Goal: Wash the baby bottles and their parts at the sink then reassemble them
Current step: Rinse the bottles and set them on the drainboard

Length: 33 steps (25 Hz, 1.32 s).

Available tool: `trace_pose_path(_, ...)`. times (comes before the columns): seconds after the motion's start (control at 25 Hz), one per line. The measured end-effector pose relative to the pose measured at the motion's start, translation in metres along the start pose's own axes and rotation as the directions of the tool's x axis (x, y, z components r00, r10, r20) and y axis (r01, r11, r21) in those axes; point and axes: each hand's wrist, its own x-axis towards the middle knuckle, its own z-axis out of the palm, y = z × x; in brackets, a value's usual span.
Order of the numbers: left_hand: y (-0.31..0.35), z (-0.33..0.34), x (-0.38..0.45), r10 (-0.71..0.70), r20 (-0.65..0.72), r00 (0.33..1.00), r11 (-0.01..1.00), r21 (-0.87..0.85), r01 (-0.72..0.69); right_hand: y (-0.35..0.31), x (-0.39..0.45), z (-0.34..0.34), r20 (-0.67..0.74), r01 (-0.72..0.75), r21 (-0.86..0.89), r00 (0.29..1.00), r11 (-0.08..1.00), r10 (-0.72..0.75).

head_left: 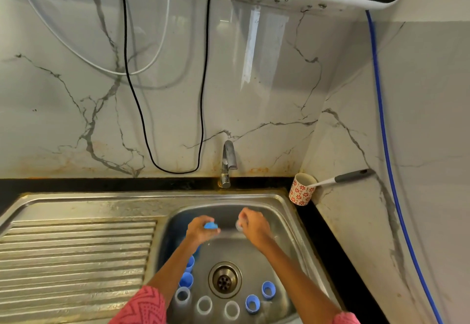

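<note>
Steel sink (284, 211): left hand (201, 230) grasps blue ring (211, 226), right hand (254, 224) pinches clear teat (239, 224); loose parts (230, 309) near drain (224, 280), reassembly pending.

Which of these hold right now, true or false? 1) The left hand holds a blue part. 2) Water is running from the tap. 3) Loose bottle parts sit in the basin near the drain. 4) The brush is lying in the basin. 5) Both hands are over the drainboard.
1) True: the left hand grips a blue part.
2) False: no stream shows below the tap.
3) True: blue rings and clear parts sit around the drain.
4) False: the brush stands in the patterned cup on the counter corner.
5) False: the left hand and right hand are both over the sink basin; the drainboard lies to their left.
</note>
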Motion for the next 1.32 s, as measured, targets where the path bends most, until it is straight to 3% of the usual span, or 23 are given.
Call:
trace_pose_path(0.08,0.002,-0.002,-0.001,0.045,-0.032,0.998,0.999,-0.013,-0.046,0.001,0.004,-0.003,-0.141,0.046,0.048,0.989,0.998,-0.039)
trace_pose_path(0.2,0.001,0.003,-0.001,0.090,-0.011,0.996,0.988,0.124,-0.088,0.003,0.002,0.007,-0.001,0.014,0.054,1.000,0.998,-0.013)
trace_pose_path(0.36,0.002,0.011,-0.004,0.028,0.116,0.993,0.996,-0.083,-0.019,0.008,0.002,0.017,0.031,-0.037,0.276,0.999,0.961,0.030)
trace_pose_path(0.52,-0.007,0.021,-0.013,-0.084,0.278,0.957,0.982,-0.143,0.128,0.006,-0.007,0.024,0.258,-0.215,0.396,0.959,0.893,0.117)
trace_pose_path(0.68,-0.029,0.043,-0.015,-0.102,0.363,0.926,0.982,-0.112,0.152,0.020,-0.022,0.039,0.538,-0.477,0.478,0.823,0.737,0.184)
trace_pose_path(0.76,-0.030,0.055,-0.009,-0.103,0.384,0.917,0.988,-0.066,0.139,0.031,-0.027,0.039,0.608,-0.572,0.486,0.765,0.661,0.214)
trace_pose_path(0.96,-0.025,0.079,-0.007,-0.132,0.503,0.854,0.991,0.036,0.132,0.057,-0.028,0.038,0.601,-0.626,0.507,0.749,0.593,0.277)
trace_pose_path(1.08,-0.027,0.088,-0.005,-0.185,0.590,0.786,0.961,-0.060,0.271,0.060,-0.022,0.041,0.611,-0.597,0.468,0.751,0.651,0.250)
trace_pose_path(1.16,-0.030,0.091,0.000,-0.210,0.592,0.778,0.921,-0.146,0.360,0.057,-0.017,0.045,0.618,-0.597,0.445,0.744,0.668,0.253)
trace_pose_path(1.32,-0.031,0.087,0.009,-0.243,0.581,0.777,0.747,-0.399,0.532,0.054,-0.006,0.058,0.521,-0.515,0.468,0.817,0.718,0.247)
